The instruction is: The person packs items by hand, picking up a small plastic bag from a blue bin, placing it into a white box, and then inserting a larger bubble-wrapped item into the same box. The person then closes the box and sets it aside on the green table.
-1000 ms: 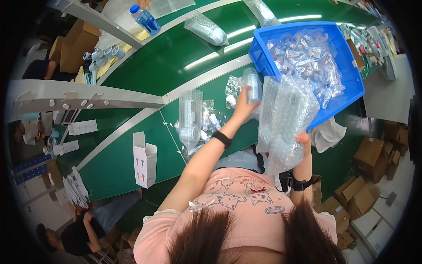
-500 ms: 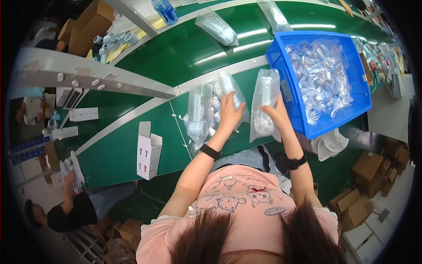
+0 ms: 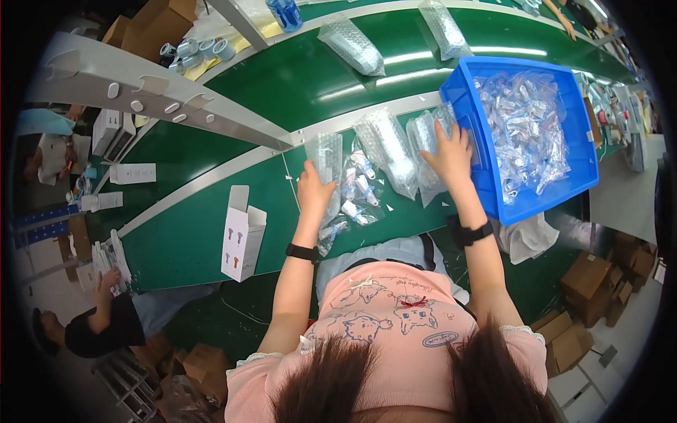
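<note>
My left hand spans the leftmost bubble-wrapped package, its fingers at one side and its thumb at the other. Over another clear-wrapped package, beside the blue bin, my right hand is open with fingers spread, touching the wrap. Between the hands lies a third bubble-wrapped package, tilted on the green bench. Small clear bags with white and blue parts lie just right of my left hand. What the packages contain is blurred by the wrap.
The blue bin at the right holds many small clear bags. An open white printed box stands at the left. Two wrapped packages lie farther back. A grey metal post juts in from the left. Another person works at far left.
My left hand has moved left, from the middle package to the leftmost one. My right hand and its package have shifted back toward the bin. The middle package now lies free, exposing small bags.
</note>
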A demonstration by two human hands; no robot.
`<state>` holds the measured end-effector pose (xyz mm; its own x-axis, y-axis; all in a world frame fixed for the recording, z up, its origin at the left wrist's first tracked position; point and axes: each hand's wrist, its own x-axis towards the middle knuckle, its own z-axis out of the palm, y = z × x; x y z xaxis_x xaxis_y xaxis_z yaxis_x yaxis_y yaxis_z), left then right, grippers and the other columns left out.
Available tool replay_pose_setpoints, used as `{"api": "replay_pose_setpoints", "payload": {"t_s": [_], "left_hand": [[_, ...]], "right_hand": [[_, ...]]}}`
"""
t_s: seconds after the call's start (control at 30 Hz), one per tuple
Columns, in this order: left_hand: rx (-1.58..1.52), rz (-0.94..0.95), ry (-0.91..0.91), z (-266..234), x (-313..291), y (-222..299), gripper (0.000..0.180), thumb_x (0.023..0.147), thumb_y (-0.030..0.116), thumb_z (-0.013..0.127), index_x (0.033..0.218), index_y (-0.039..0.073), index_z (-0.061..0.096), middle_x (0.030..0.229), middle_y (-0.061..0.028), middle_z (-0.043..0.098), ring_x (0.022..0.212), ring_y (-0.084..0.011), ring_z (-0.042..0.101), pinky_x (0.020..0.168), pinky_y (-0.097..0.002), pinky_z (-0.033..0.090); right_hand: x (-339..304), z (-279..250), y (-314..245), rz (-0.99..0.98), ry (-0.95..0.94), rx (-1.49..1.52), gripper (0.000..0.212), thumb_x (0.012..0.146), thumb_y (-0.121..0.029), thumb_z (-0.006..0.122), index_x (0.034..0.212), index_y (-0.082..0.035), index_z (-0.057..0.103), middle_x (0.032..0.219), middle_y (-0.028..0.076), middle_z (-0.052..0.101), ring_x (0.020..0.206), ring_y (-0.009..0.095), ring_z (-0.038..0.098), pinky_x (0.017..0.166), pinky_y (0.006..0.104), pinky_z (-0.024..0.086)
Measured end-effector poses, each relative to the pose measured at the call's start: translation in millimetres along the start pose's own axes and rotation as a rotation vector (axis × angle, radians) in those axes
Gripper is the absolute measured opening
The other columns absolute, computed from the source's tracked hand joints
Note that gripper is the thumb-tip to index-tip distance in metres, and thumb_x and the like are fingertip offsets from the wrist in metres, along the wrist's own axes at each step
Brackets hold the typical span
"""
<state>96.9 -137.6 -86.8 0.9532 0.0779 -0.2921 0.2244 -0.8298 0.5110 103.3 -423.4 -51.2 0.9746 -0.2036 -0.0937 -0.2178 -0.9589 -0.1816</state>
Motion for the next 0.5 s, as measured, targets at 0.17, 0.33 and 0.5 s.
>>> {"api": "replay_pose_setpoints", "payload": {"t_s": [0.17,0.33,0.5], "left_hand": [[-0.402,-0.201,-0.122,-29,-10,23,0.061,0.065,0.011,0.068,0.115,0.003,0.034,0.101,-0.0241,0.055,0.090,-0.0287,0.059,0.073,-0.0367,0.048],[-1.064,0.088,-0.311,-14,-29,71,0.067,0.068,0.013,0.069,0.124,0.003,0.035,0.114,-0.0196,0.052,0.106,-0.0197,0.052,0.083,-0.0289,0.043],[-0.947,0.252,-0.413,-13,-25,43,0.069,0.072,0.017,0.069,0.132,0.012,0.035,0.130,-0.0154,0.041,0.122,-0.0250,0.037,0.096,-0.0392,0.033]], "right_hand": [[-38,-28,-45,-0.327,-0.132,0.786,0.072,0.071,-0.023,0.068,0.133,-0.009,0.033,0.133,0.019,0.034,0.121,0.031,0.035,0.095,0.0405,0.033],[-60,-25,-83,-0.297,-0.021,1.123,0.077,0.067,-0.012,0.069,0.133,-0.004,0.030,0.128,0.019,0.040,0.118,0.024,0.041,0.095,0.0334,0.034],[-29,-36,-31,0.022,-0.253,1.270,0.078,0.064,-0.003,0.064,0.133,-0.002,0.030,0.126,0.017,0.043,0.112,0.021,0.045,0.093,0.0306,0.035]]}}
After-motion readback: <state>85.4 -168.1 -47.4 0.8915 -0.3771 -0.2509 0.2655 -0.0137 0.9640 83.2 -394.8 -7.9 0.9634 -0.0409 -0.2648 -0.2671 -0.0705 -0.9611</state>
